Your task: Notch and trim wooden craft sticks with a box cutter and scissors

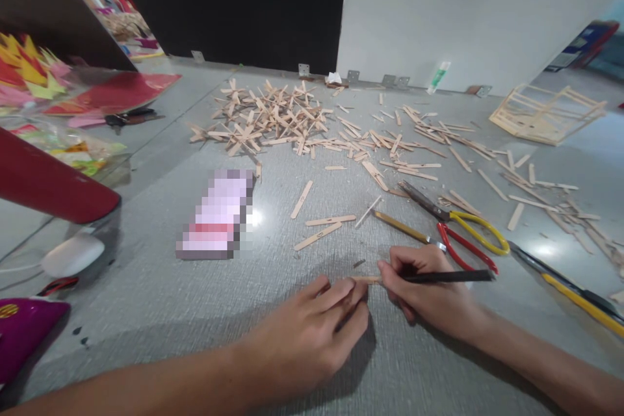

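My left hand presses a short wooden craft stick against the grey tabletop, and its fingers cover most of it. In my right hand is a slim black pencil, pinched in a writing grip; its tip is hidden behind my fingers at the stick's right end. A small dark fragment lies just beyond the stick. Farther off lie several craft sticks, some with small marks, such as one stick. Beyond my right hand are a brass-coloured tool and pliers with one yellow and one red handle.
A pile of star-shaped stick pieces and scattered sticks fill the back. A wooden frame stands back right. A cutter knife lies at right, a blurred pink-and-white phone-shaped thing left of centre, a white mouse far left.
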Demonstrator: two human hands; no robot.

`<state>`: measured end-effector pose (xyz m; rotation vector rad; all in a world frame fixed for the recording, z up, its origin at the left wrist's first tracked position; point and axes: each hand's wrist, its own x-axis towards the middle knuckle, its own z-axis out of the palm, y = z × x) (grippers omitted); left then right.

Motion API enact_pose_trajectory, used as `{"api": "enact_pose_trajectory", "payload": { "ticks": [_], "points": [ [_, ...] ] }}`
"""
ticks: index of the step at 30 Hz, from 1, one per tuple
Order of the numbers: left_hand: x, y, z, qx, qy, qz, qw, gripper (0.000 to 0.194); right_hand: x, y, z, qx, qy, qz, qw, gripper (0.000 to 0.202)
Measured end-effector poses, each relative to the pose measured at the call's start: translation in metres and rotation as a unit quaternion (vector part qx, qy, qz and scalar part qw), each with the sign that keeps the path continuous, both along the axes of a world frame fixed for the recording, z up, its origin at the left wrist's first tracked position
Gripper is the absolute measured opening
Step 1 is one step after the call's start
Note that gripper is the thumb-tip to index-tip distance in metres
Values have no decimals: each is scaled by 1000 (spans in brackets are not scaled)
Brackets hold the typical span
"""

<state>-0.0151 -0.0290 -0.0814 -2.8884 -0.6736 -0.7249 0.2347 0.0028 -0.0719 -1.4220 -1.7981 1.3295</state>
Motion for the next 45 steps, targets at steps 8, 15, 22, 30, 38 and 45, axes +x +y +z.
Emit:
{"api": "enact_pose_trajectory", "payload": {
  "ticks": [8,15,22,30,38,45],
  "points": [
    [-1,-1,-3,-9,1,3,1000,27,-2,2,2,-24,35,-24,999,44],
    [-1,0,-1,-13,2,5,1000,28,-3,3,3,-35,38,-33,998,46],
    [-2,0,-2,-15,18,-8,1000,25,-3,1,1,-28,30,-33,999,46],
    [-1,-2,-5,-20,19,1,1000,25,-2,2,-2,-2,8,-19,1000,48],
    [0,0,2,-25,15,5,1000,27,-1,1,0,-9,20,-17,1000,49],
    [1,2,3,1,8,-5,1000,31,-7,1,6,-13,26,-29,999,47]
  ]
}}
